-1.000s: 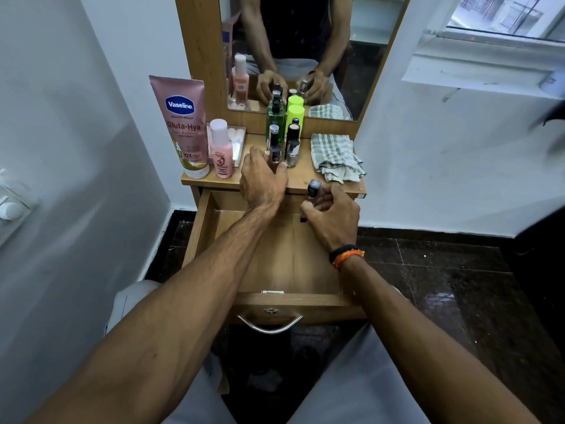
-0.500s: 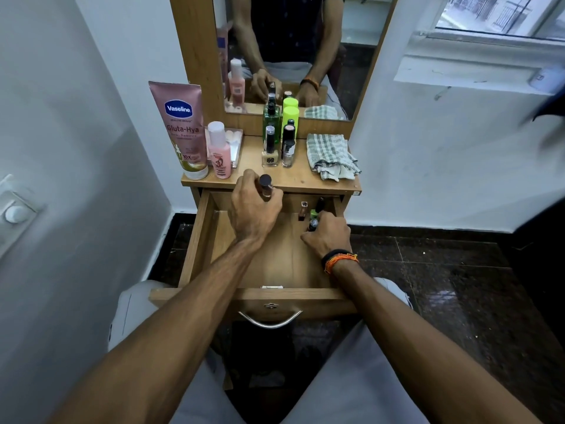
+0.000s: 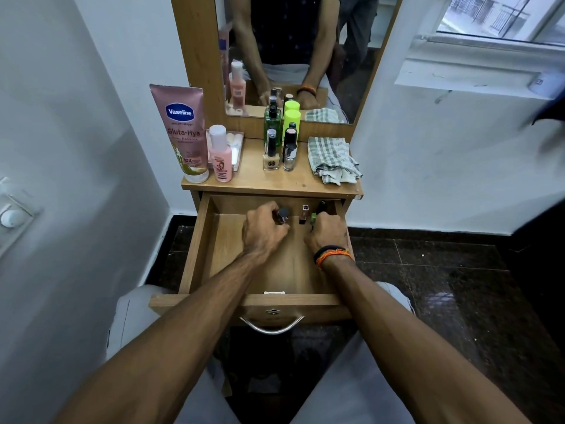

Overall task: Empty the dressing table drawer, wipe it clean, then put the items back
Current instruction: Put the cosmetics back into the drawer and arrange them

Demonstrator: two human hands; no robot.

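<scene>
The wooden drawer (image 3: 198, 252) is pulled out below the dressing table top (image 3: 275, 182). Inside it, my left hand (image 3: 263, 231) is shut on a small dark nail polish bottle (image 3: 282, 215) near the back. My right hand (image 3: 327, 237) is at the back right of the drawer, fingers closed around a small green-labelled bottle (image 3: 314, 218). A thin brown lipstick-like tube (image 3: 303, 214) stands between my hands, and a dark bottle (image 3: 321, 206) sits behind my right hand. On the top stand two nail polish bottles (image 3: 271, 154), two green bottles (image 3: 290, 117), a pink bottle (image 3: 220, 157) and a Vaseline tube (image 3: 183, 133).
A checked cloth (image 3: 331, 159) lies crumpled on the right of the table top. A mirror (image 3: 290, 50) rises behind. White walls close in on both sides, and the floor (image 3: 443, 286) is dark tile. My knees sit under the drawer front with its metal handle (image 3: 272, 327).
My left hand took a dark bottle from the table top and lowered it into the drawer. My right hand carried its bottle down to the drawer's back right.
</scene>
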